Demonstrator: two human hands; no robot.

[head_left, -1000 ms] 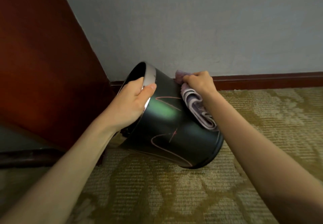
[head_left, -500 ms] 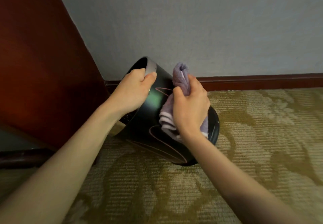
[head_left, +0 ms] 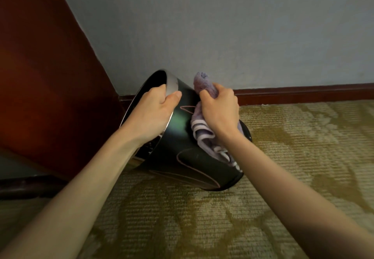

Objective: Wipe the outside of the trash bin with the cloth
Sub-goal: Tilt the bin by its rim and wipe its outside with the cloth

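A glossy black trash bin (head_left: 182,147) with thin pink line patterns and a silver rim is tilted, its mouth pointing up and left, its base resting on the carpet. My left hand (head_left: 153,113) grips the silver rim, thumb on the outside. My right hand (head_left: 219,109) is shut on a bunched purple cloth (head_left: 204,135) with white stripes and presses it against the bin's upper side wall. One end of the cloth sticks up above my fingers; the rest hangs down the wall under my wrist.
A dark red wooden panel (head_left: 46,76) stands close on the left of the bin. A grey wall (head_left: 222,26) with a dark red skirting board (head_left: 303,93) runs behind it. Patterned yellow-green carpet (head_left: 202,218) covers the floor in front and to the right.
My right hand slid the cloth from the bin's far right side onto its upper wall, nearer the rim. The bin has tipped a little; my left hand stays on the rim.
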